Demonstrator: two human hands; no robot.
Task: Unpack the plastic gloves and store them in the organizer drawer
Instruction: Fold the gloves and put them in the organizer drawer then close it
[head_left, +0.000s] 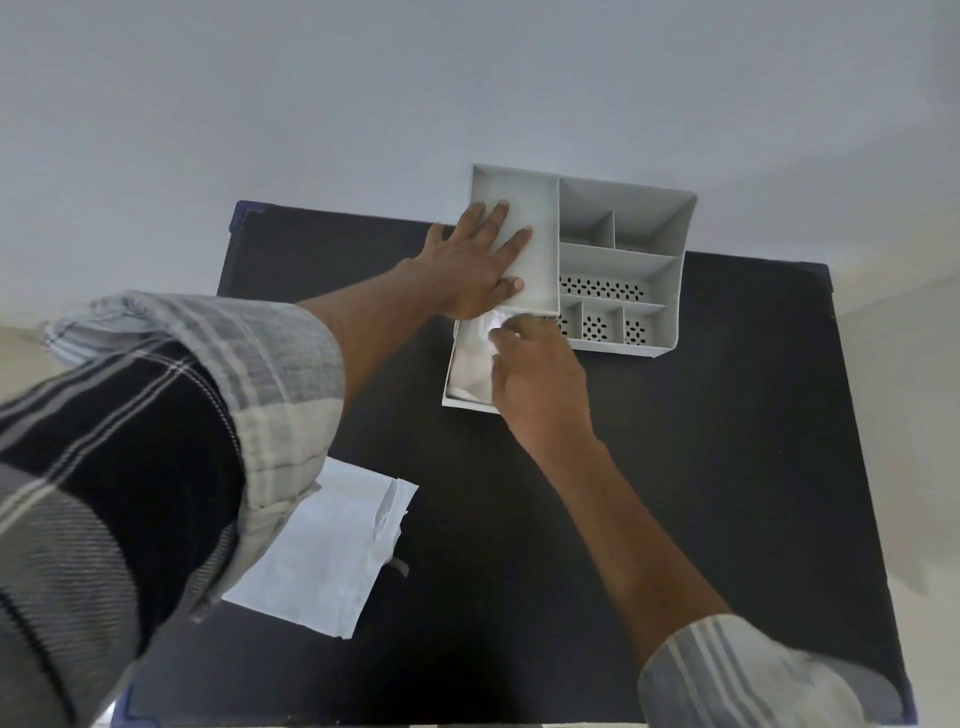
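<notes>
A grey plastic organizer (670, 291) with several compartments stands at the far edge of the black table (675, 519). Its drawer (451, 387) is pulled out toward me at the lower left, with clear plastic gloves (470, 358) lying inside. My left hand (470, 265) lies flat, fingers spread, on the organizer's left top compartment. My right hand (535, 379) reaches into the drawer from the right, fingers bent down onto the gloves and covering part of them. The torn white packaging (327, 556) lies flat on the table near me, partly under my left sleeve.
The table's far edge meets a pale wall just behind the organizer. Bare black tabletop stretches to the right of my right arm and in front of the drawer. Pale floor shows on both sides of the table.
</notes>
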